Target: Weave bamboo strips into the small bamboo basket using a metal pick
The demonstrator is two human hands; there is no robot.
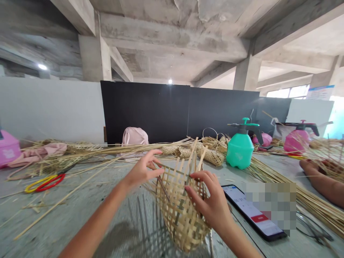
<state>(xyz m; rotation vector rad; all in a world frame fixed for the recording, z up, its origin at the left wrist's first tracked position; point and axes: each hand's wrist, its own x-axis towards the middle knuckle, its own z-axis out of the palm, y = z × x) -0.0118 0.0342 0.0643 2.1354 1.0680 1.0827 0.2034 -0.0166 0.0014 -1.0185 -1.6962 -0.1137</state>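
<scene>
A partly woven bamboo basket (182,215) stands tilted on the table in front of me, its loose upright strips sticking up from the open top. At the upper left of its rim is my left hand (143,168), thumb and fingers bent around the end of a thin bamboo strip (173,169) that runs across the top. My right hand (211,191) grips the basket's right side near the rim, thumb on the near face and index finger at the top edge. The basket's far side is mostly hidden.
Scissors (45,182) with yellow and red handles lie left. A green spray bottle (240,147), a phone (254,211), glasses (314,225) and long bamboo strips (292,190) are to the right. Small woven pieces (212,156) lie behind. Another person's arm (322,182) rests at far right.
</scene>
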